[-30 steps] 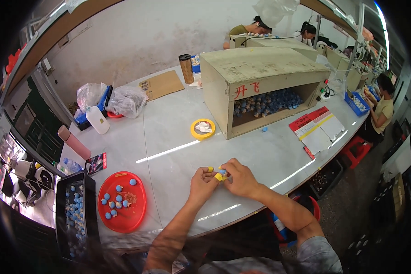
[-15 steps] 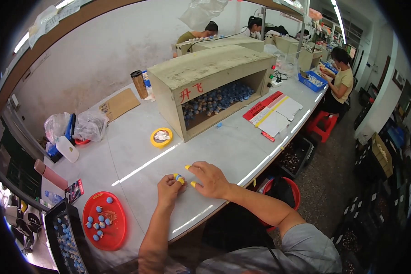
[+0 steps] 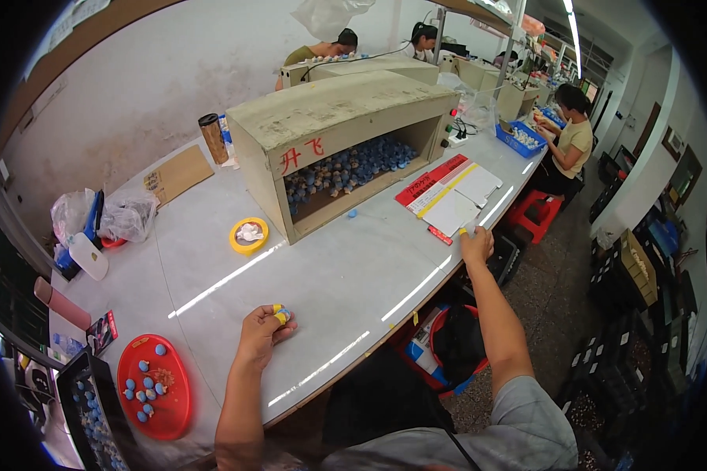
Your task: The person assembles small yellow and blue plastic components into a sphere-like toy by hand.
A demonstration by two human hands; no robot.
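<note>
My left hand (image 3: pixel 261 336), yellow wraps on its fingertips, pinches a small blue ball-shaped piece (image 3: pixel 284 315) just above the grey tabletop. Stretched out to the right, my right hand (image 3: pixel 477 246) is at the table's front edge beside the red and white papers (image 3: pixel 454 194). Its fingers are curled, and whatever may be in them is hidden. Similar blue pieces (image 3: pixel 144 366) lie on a red plate (image 3: pixel 179 392) at the left. More of them fill the beige open-fronted box (image 3: pixel 251 188) across the table.
A yellow dish (image 3: pixel 236 244) with white material stands before the box. At the left are a black tray (image 3: pixel 77 367) of blue pieces, a pink bottle (image 3: pixel 61 304) and plastic bags (image 3: pixel 130 216). Under the front edge are bins and a red stool (image 3: pixel 536 210); co-workers sit farther off.
My right hand has moved away from my left, out to the right at the table's edge. My left hand still holds the blue piece. The whole view has shifted slightly.
</note>
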